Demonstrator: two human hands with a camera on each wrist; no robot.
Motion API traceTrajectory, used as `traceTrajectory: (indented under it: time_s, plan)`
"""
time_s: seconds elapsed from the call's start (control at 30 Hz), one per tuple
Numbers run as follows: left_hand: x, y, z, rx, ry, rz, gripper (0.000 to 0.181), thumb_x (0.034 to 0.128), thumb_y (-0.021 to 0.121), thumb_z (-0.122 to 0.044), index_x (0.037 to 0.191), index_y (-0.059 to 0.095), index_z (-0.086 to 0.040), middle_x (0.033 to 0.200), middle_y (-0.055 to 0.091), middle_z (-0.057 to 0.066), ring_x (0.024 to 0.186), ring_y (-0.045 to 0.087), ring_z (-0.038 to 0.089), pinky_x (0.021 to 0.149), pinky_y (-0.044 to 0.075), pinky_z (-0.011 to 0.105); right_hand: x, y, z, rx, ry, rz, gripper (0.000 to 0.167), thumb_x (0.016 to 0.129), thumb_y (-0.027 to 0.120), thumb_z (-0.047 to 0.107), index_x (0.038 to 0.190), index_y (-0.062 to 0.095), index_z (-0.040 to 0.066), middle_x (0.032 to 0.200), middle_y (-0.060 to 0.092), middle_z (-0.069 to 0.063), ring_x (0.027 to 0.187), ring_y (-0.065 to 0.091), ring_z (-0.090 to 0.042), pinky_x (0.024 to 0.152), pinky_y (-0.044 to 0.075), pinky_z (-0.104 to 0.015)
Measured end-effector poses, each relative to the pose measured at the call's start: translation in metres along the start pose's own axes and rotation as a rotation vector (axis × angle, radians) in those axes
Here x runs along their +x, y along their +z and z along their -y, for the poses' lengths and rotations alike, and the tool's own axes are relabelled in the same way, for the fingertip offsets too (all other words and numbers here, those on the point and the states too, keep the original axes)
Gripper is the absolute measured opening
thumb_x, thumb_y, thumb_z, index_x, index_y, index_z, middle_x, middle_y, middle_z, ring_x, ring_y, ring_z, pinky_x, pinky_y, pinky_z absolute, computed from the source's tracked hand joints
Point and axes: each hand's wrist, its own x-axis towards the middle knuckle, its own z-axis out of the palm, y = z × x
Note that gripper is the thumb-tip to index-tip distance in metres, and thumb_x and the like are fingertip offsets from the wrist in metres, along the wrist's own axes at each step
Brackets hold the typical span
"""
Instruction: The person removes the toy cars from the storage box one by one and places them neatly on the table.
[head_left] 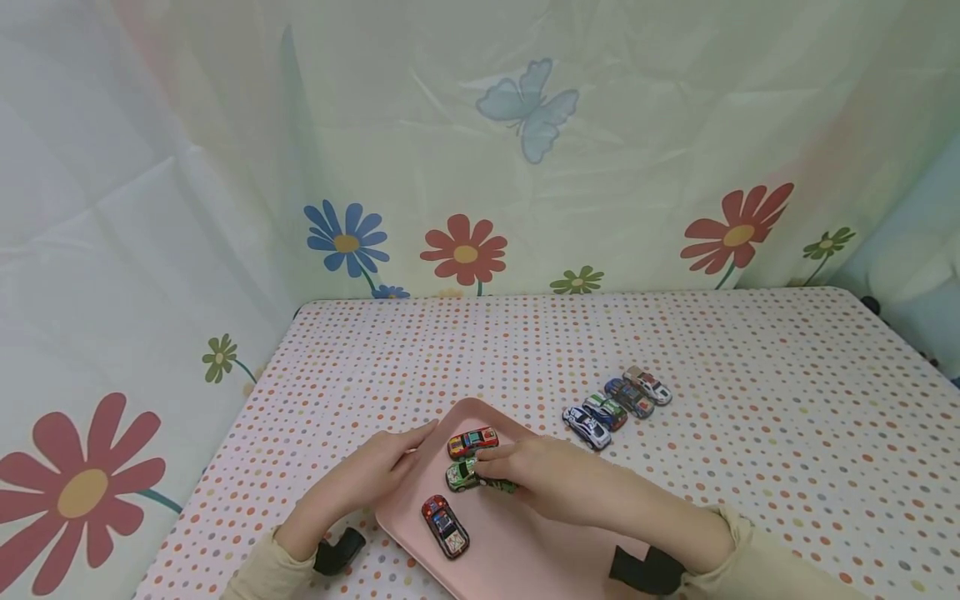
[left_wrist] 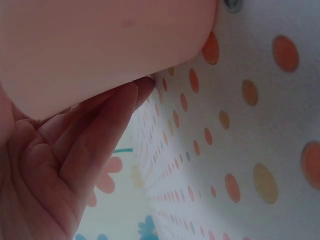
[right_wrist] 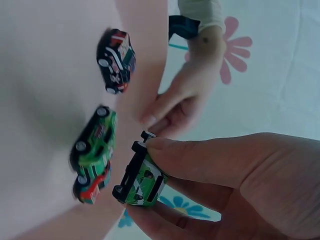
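Observation:
My right hand (head_left: pixel 558 479) is over a pink tray (head_left: pixel 540 550), pinching a green-and-white toy car (right_wrist: pixel 145 182) between thumb and fingers. Beside it in the tray is another green toy car (right_wrist: pixel 95 137), close against a red-and-yellow toy car (head_left: pixel 472 442). In the head view the two green cars overlap and are partly hidden by my fingers. A black-and-red toy car (head_left: pixel 445 527) lies nearer the tray's left edge. My left hand (head_left: pixel 371 471) holds that edge, thumb at the rim; the left wrist view shows its fingers (left_wrist: pixel 100 140) against the tray's underside.
Right of the tray, several toy cars stand side by side in a slanting row on the dotted tablecloth: a white-and-blue car (head_left: pixel 587 427), a green-and-white one (head_left: pixel 605 411), a dark blue one (head_left: pixel 629 397) and a white-and-red one (head_left: pixel 648 385). A flowered curtain (head_left: pixel 600 192) hangs behind the table.

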Motion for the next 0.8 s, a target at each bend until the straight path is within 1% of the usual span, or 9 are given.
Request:
traceTrajectory:
  time_s: [0.07,0.17,0.27,0.33,0.43,0.5,0.6,0.7,0.8]
  plan:
    - [0.000,0.000,0.000,-0.004,-0.002,0.001,0.042,0.0963,0.047,-0.002,0.139,0.045,-0.002,0.116,0.061,0.015,0.070,0.049,0.009,0.066,0.041,0.028,-0.003,-0.005,-0.003,0.018,0.008,-0.021,0.043,0.080,0.067,-0.006,0.122,0.064,0.007,0.124,0.059,-0.005,0.114,0.053,-0.019,0.086,0.046,-0.032]
    - [0.000,0.001,0.001,-0.013,-0.008,0.003,0.042,0.0967,0.047,-0.002,0.139,0.044,-0.003,0.115,0.061,0.015,0.067,0.048,0.007,0.066,0.041,0.028,-0.009,-0.012,-0.008,0.062,0.027,-0.049,0.046,0.080,0.065,-0.009,0.125,0.061,0.004,0.128,0.055,-0.010,0.111,0.054,-0.026,0.080,0.047,-0.031]
    - [0.001,0.001,0.001,-0.025,-0.015,0.005,0.042,0.0973,0.046,-0.004,0.140,0.044,-0.003,0.118,0.060,0.015,0.065,0.047,0.006,0.067,0.042,0.028,-0.017,-0.020,-0.017,0.097,0.062,-0.084,0.048,0.081,0.062,-0.013,0.126,0.060,0.003,0.129,0.054,-0.012,0.110,0.055,-0.027,0.076,0.047,-0.030]
    - [0.001,0.001,0.001,-0.029,-0.015,0.006,0.042,0.0975,0.046,-0.004,0.140,0.044,-0.003,0.118,0.060,0.015,0.063,0.047,0.006,0.067,0.042,0.028,-0.023,-0.026,-0.025,0.093,0.089,-0.112,0.049,0.080,0.061,-0.014,0.126,0.060,0.003,0.129,0.054,-0.012,0.111,0.054,-0.027,0.075,0.047,-0.031]
    - [0.001,0.001,0.000,-0.029,-0.015,0.006,0.042,0.0976,0.045,-0.003,0.140,0.044,-0.003,0.118,0.060,0.015,0.062,0.046,0.005,0.067,0.042,0.029,-0.035,-0.032,-0.037,0.069,0.140,-0.156,0.050,0.080,0.064,-0.012,0.127,0.059,0.003,0.129,0.054,-0.013,0.113,0.053,-0.028,0.078,0.049,-0.035]
    - [0.001,0.000,0.000,-0.030,-0.013,0.006,0.042,0.0975,0.045,-0.003,0.139,0.044,-0.003,0.120,0.059,0.016,0.063,0.047,0.006,0.067,0.042,0.029,-0.043,-0.036,-0.045,0.044,0.171,-0.188,0.050,0.079,0.067,-0.010,0.127,0.059,0.002,0.129,0.054,-0.014,0.112,0.054,-0.029,0.076,0.050,-0.035]
    - [0.001,0.000,0.000,-0.033,-0.012,0.005,0.042,0.0976,0.045,-0.003,0.139,0.044,-0.003,0.122,0.057,0.016,0.066,0.048,0.007,0.067,0.042,0.029,-0.057,-0.041,-0.058,0.043,0.244,-0.220,0.050,0.080,0.069,-0.005,0.128,0.057,0.001,0.131,0.052,-0.016,0.113,0.052,-0.032,0.078,0.050,-0.038]
    - [0.001,0.000,0.001,-0.028,-0.011,0.004,0.041,0.0976,0.045,-0.003,0.139,0.045,-0.003,0.124,0.057,0.016,0.068,0.049,0.007,0.068,0.042,0.029,-0.069,-0.044,-0.069,0.063,0.316,-0.244,0.051,0.081,0.068,-0.004,0.131,0.055,0.002,0.133,0.049,-0.018,0.104,0.057,-0.029,0.070,0.050,-0.035]
    - [0.001,0.001,0.001,-0.025,-0.017,0.005,0.042,0.0977,0.045,-0.003,0.139,0.044,-0.003,0.123,0.057,0.016,0.068,0.049,0.007,0.069,0.042,0.029,-0.080,-0.043,-0.080,0.065,0.356,-0.272,0.052,0.082,0.067,-0.004,0.131,0.054,0.001,0.134,0.047,-0.019,0.102,0.057,-0.030,0.072,0.050,-0.038]
